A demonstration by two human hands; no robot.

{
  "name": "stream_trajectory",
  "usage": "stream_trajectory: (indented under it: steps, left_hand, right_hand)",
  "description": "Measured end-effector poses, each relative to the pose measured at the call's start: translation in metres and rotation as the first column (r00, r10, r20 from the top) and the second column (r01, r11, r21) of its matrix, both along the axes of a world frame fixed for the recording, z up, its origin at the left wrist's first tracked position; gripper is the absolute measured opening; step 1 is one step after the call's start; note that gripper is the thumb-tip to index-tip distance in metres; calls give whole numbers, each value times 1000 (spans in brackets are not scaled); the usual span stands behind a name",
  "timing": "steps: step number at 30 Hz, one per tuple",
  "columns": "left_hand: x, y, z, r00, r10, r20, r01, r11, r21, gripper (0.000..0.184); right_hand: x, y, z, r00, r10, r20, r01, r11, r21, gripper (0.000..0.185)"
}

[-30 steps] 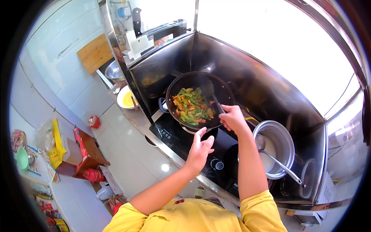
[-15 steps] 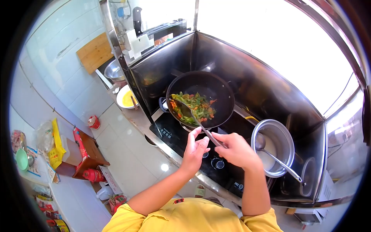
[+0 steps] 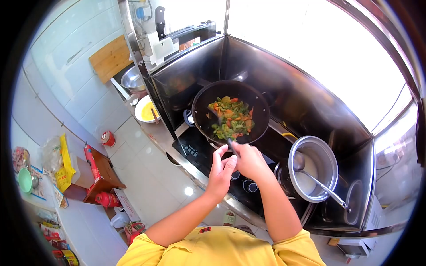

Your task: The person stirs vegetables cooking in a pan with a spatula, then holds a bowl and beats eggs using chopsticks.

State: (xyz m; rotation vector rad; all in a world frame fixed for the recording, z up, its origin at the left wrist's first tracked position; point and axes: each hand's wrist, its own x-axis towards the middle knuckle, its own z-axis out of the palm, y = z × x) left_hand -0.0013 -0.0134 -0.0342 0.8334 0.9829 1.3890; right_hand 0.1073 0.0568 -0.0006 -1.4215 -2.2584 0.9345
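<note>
A dark wok (image 3: 262, 125) sits on the black stove, with chopped green and orange vegetables (image 3: 233, 116) in it. My right hand (image 3: 250, 160) is wrapped round the handle of a spatula (image 3: 231, 145). The spatula's head is blurred among the vegetables at their left side. My left hand (image 3: 221, 175) is beside the right hand, near the handle, with thumb and fingers apart and nothing visible in it. Much of the handle is hidden by my right hand.
At the right stands a metal pot (image 3: 330, 165) holding a ladle (image 3: 321, 184) and pale liquid. Left of the stove are a bowl of yellow liquid (image 3: 144, 110), a metal bowl (image 3: 132, 80) and a wooden board (image 3: 108, 60). Steel panels (image 3: 293, 104) wall in the stove.
My right hand has moved left and forward with the spatula, close to my left hand. The vegetables have shifted and turned over towards the right. My left hand has barely moved.
</note>
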Motion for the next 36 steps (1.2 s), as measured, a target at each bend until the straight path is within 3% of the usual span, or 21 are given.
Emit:
stream_trajectory:
  steps: [2, 4, 8, 10, 11, 12, 13, 14, 16, 19, 23, 24, 26, 30, 32, 33, 36]
  left_hand:
    - [2, -1, -1, 999, 28, -45, -30, 998, -51, 53]
    - [3, 2, 1, 998, 14, -58, -17, 999, -52, 54]
    - [15, 5, 2, 997, -37, -64, 34, 998, -48, 56]
    - [16, 6, 0, 997, -43, -63, 43, 999, -4, 57]
    - [15, 5, -1, 998, -41, -53, 41, 999, -4, 57]
    - [12, 4, -2, 998, -38, -43, 38, 999, -7, 57]
    - [9, 4, -3, 998, -36, -42, 35, 999, -28, 57]
    - [9, 3, -4, 999, -30, -43, 29, 999, -30, 57]
    - [6, 1, -5, 999, 34, 13, -33, 999, -36, 54]
    - [0, -1, -1, 1000, -15, -11, 14, 998, -54, 57]
    - [-1, -2, 0, 999, -24, -23, 24, 999, -24, 57]
    - [1, -2, 3, 1000, -9, 0, 9, 1000, -16, 55]
    - [2, -2, 4, 1000, 6, 24, -6, 1000, -4, 53]
    - [5, 0, -5, 1000, 6, 16, -6, 1000, -14, 54]
    - [8, -1, -9, 1000, 13, 19, -13, 1000, -1, 54]
    - [9, -1, -10, 1000, -4, 23, 4, 1000, 4, 54]
    - [11, -3, -10, 1000, -14, 6, 14, 1000, -1, 53]
  right_hand:
    - [0, 11, -12, 982, -144, 121, 123, 978, 168, 38]
    - [14, 0, 7, 981, -175, 89, 158, 973, 167, 40]
    - [46, -14, 39, 957, -276, 85, 271, 961, 62, 35]
    - [57, 2, 25, 935, -346, 84, 349, 936, -34, 31]
    - [58, 15, 13, 930, -366, 34, 367, 923, -113, 29]
    - [54, 26, 15, 908, -416, -50, 370, 854, -366, 27]
    - [51, 39, 0, 853, -459, -251, 304, 825, -477, 27]
    - [47, 53, -21, 749, -504, -430, 209, 796, -569, 27]
    - [30, 64, -27, 689, -514, -511, 130, 781, -610, 30]
    - [6, 60, -22, 758, -421, -498, 70, 812, -580, 51]
    - [6, 27, 5, 899, -176, -402, -12, 906, -423, 51]
    - [9, 17, 13, 958, -137, -253, 40, 934, -354, 48]
    - [22, -1, 26, 991, -32, -129, 10, 986, -169, 45]
    - [40, -35, 45, 999, -20, -27, 17, 996, -92, 42]
    - [41, -31, 27, 995, 39, 87, -44, 997, 56, 42]
    - [32, -21, 18, 992, 1, 126, 5, 999, -44, 43]
    - [19, 6, -17, 980, -177, 92, 162, 975, 154, 44]
